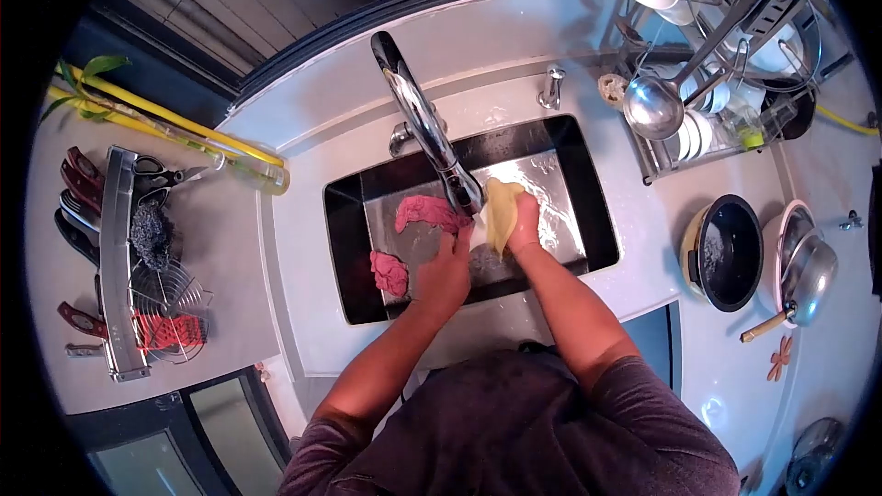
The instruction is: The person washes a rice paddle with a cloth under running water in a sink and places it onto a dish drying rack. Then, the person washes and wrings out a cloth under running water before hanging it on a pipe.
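- The person's right hand is closed around part of a yellow cloth, whose loose end hangs down beside the fingers, over the right half of the sink.
- The left hand is in the sink, its fingers pointing up toward the spout, at the right end of a pink cloth; how far it is open, and whether it grips anything, cannot be told.
- A white patch shows between the two hands; whether it is cloth or water is unclear.
- A second, crumpled pink cloth lies near the sink's left wall, apart from the left hand.
- The chrome faucet reaches over the basin, its spout ending just above and between the hands.
- Wet, shiny patches show on the basin floor to the right.
- On the left counter stands a knife rack, with scissors at its upper end.
- To the right, a steel ladle hangs in front of white plates; below them sits a black pot.
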`<state>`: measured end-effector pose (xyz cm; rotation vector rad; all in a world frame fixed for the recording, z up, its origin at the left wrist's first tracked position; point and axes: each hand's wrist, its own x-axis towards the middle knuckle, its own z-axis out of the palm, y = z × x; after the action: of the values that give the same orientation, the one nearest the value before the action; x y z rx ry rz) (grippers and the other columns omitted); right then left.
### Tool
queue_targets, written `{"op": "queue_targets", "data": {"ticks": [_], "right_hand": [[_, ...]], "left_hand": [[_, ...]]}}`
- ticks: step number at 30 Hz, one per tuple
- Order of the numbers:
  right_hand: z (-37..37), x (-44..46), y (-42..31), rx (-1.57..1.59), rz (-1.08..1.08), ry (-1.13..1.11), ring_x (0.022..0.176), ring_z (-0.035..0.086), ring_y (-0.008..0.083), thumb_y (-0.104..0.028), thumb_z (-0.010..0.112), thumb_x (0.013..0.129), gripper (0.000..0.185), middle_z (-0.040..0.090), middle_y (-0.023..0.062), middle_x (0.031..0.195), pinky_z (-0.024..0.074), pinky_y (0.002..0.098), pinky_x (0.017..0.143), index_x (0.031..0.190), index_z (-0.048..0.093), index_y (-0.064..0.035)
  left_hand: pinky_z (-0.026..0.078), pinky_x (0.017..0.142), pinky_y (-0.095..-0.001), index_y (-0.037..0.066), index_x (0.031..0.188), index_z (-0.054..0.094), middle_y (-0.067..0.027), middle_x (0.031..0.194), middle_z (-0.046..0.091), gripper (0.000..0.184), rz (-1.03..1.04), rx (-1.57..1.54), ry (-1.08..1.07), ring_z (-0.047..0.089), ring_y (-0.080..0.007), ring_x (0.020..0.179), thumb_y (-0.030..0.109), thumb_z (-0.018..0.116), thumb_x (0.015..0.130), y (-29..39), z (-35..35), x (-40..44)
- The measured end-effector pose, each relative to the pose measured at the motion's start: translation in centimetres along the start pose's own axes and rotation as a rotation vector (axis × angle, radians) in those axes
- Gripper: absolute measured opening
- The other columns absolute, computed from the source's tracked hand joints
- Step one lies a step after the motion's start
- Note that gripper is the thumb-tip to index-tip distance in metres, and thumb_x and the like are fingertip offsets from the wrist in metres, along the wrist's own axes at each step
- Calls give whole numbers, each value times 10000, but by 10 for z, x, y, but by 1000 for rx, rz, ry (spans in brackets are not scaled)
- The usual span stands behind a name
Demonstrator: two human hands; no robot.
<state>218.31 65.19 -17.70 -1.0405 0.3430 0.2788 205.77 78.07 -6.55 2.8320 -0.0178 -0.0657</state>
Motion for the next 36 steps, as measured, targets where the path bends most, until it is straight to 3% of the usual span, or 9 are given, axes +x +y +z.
{"op": "queue_targets", "data": {"ticks": [7, 10, 13, 16, 19, 22, 30, 32, 36], "right_hand": [[-16, 2, -35, 286, 225, -13, 628, 585, 257, -311, 650, 930, 251, 577, 86, 708, 486, 417, 566, 904, 631, -62], [-14, -7, -54, -1578, -871, -99, 706, 590, 325, -224, 693, 853, 220, 564, 150, 762, 488, 438, 657, 918, 611, -31], [-19, -14, -12, -706, -671, -285, 852, 613, 333, -176, 680, 841, 349, 572, 148, 895, 499, 418, 758, 1149, 561, -65], [4, -41, -19, 227, 86, -176, 933, 633, 218, -409, 540, 993, 336, 604, 64, 1042, 538, 360, 808, 1228, 514, -171], [-14, -22, -11, 390, 299, -305, 1014, 643, 212, -449, 401, 1041, 433, 613, 77, 1218, 547, 379, 873, 1372, 473, -178], [0, -32, -32, 331, 342, -228, 926, 661, 196, -455, 464, 1017, 388, 658, 36, 1045, 550, 344, 845, 1224, 585, -151], [6, -28, -18, 177, 269, -203, 914, 654, 213, -313, 498, 998, 308, 663, 83, 1035, 540, 343, 816, 1138, 652, -87], [1, -18, 0, -128, 2, -201, 921, 656, 224, -281, 474, 979, 328, 668, 81, 1034, 533, 340, 827, 1128, 654, -52], [-9, -15, 8, 193, 181, -55, 972, 655, 217, -273, 431, 973, 396, 672, 92, 1081, 519, 338, 887, 1184, 629, -3]], "left_hand": [[525, 566, -417, 86, 1274, 545, -131, 892, 600, 334, 47, -282, 22, 641, -302, 683, 155, 540, 947, -7, 1, 5], [444, 494, -318, 70, 1070, 615, -87, 735, 583, 169, -219, -952, -115, 570, -183, 599, 153, 534, 948, -18, 29, 12], [346, 457, -246, 76, 947, 620, -26, 682, 554, 116, -480, -1440, -328, 483, -98, 555, 161, 540, 950, -15, 34, 27], [297, 453, -219, 86, 995, 624, 15, 725, 540, 117, -475, -1435, -442, 431, -71, 539, 168, 547, 960, -8, 23, 29], [283, 447, -214, 80, 1023, 624, 25, 703, 499, 125, -520, -1452, -456, 397, -63, 528, 151, 543, 958, -4, 14, 22], [273, 445, -209, 79, 1042, 631, 40, 693, 471, 135, -555, -1475, -382, 375, -55, 524, 138, 542, 960, 9, -5, 17], [276, 439, -207, 80, 1238, 622, 57, 695, 479, 286, -492, -1382, -322, 376, -41, 521, 132, 556, 965, -1, -2, -3], [274, 433, -210, 79, 1237, 624, 53, 687, 477, 284, -543, -1405, -267, 375, -43, 513, 138, 560, 967, -6, 6, -6], [268, 423, -219, 74, 1127, 635, 43, 667, 471, 192, -597, -1544, -268, 375, -52, 492, 151, 569, 964, -14, 7, -11]]}}
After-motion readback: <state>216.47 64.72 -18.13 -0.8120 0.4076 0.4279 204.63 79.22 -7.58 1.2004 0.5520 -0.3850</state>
